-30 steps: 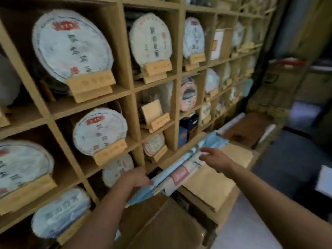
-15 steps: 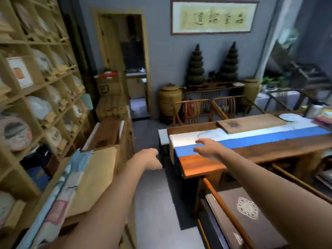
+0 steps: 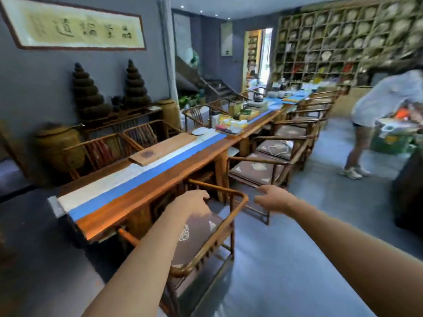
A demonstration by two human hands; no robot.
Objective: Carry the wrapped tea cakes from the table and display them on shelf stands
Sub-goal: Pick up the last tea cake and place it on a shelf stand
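A long wooden table [image 3: 137, 197] with a blue and white runner stretches away from me, left of centre. Small items, too blurred to name, crowd its far half [image 3: 235, 124]. My left hand [image 3: 190, 202] hangs in the air over a wooden chair at the table's near end, fingers loosely curled and holding nothing. My right hand [image 3: 274, 199] reaches forward to the right of it, fingers relaxed and empty. A tall shelf wall [image 3: 343, 42] filled with round tea cakes covers the far right wall. No tea cake is in either hand.
Wooden armchairs [image 3: 263, 165] line the table's right side; the nearest chair [image 3: 206, 239] is just below my hands. A person [image 3: 375, 110] bends over at the right. Grey floor [image 3: 297, 259] runs between chairs and a dark cabinet [image 3: 409, 191]. Jars and dark stacked ornaments stand at the left wall.
My view has swung right, from the tea cake shelf to the long table and room. Both hands came away from the papers on the shelf ledge and now hang empty.
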